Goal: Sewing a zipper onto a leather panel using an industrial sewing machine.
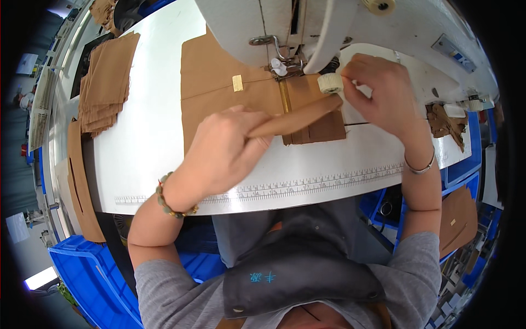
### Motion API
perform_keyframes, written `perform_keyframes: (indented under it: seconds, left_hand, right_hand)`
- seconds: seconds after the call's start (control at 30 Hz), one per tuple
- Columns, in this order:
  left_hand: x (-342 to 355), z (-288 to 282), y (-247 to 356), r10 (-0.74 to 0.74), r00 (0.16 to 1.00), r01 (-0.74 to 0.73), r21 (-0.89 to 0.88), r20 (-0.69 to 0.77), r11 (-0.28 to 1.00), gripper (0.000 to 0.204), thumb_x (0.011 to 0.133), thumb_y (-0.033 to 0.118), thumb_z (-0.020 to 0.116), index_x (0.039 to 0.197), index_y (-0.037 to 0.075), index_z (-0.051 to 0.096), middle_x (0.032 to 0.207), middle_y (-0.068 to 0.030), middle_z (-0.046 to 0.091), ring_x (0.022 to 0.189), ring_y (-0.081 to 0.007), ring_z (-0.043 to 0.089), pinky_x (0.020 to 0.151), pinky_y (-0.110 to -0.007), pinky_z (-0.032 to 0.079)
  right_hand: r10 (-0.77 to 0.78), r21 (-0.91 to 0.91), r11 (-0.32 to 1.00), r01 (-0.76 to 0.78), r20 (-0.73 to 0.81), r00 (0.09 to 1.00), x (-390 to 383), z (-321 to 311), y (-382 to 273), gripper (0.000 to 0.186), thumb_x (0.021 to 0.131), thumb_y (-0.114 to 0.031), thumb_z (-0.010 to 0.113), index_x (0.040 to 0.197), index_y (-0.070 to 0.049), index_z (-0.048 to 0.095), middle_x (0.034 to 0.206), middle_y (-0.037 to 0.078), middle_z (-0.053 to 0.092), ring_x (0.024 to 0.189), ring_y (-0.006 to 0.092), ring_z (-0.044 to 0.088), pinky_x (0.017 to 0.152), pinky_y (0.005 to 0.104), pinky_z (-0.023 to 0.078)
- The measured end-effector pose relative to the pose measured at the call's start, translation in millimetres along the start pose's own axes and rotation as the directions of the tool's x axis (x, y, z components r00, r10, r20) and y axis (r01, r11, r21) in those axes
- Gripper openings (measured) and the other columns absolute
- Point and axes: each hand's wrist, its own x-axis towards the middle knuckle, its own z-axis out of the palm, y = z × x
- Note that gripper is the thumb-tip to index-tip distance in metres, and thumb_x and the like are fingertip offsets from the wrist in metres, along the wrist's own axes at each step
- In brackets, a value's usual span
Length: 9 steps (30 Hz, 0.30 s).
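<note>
A folded brown fabric strip [298, 122] runs slantwise across the front of the sewing machine [257, 22]. Its left end is pinched between the thumb and fingers of my left hand [227, 137]. My right hand [381, 90] is closed in a pinch just right of a ribbed white knob [330, 83], close to the strip's right end; what its fingertips hold is too small to make out. Beneath the strip lies a larger brown fabric panel [211, 68] with a brass-coloured zipper [285, 97] and a small yellowish label [237, 83]. The panel reaches up to the presser foot [280, 68].
A stack of brown fabric pieces [107, 82] lies at the table's left. A ruler scale [307, 186] runs along the front of the white table [148, 159]. Brown scraps [446, 126] lie at right. Blue bins [90, 274] stand below left, others below right.
</note>
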Motion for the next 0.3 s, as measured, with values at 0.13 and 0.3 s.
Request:
perform_keyframes:
  seconds: [0.13,0.3]
  left_hand:
    - [4,-8,0,-0.175,0.980,0.191,-0.213,0.091,0.958,0.027,0.094,0.009,0.062,0.110,-0.012,0.067,0.078,-0.0189,0.062,0.070,-0.0274,0.064,0.062,-0.038,0.047]
    - [4,-6,-12,0.051,0.998,-0.054,-0.179,-0.021,0.982,0.034,0.102,0.024,0.066,0.114,-0.008,0.070,0.077,-0.0126,0.068,0.060,-0.0222,0.061,0.059,-0.033,0.047]
  right_hand:
    - [-0.033,-0.034,0.999,0.042,0.219,0.975,-4,-6,2,0.015,0.083,-0.018,0.076,0.076,-0.009,0.066,0.081,0.006,0.067,0.067,0.0300,0.065,0.061,0.0420,0.051]
    - [-0.299,0.040,0.954,0.296,0.128,0.946,-16,11,-16,0.018,0.077,-0.024,0.083,0.078,-0.015,0.067,0.086,0.000,0.069,0.068,0.0292,0.065,0.061,0.0417,0.052]
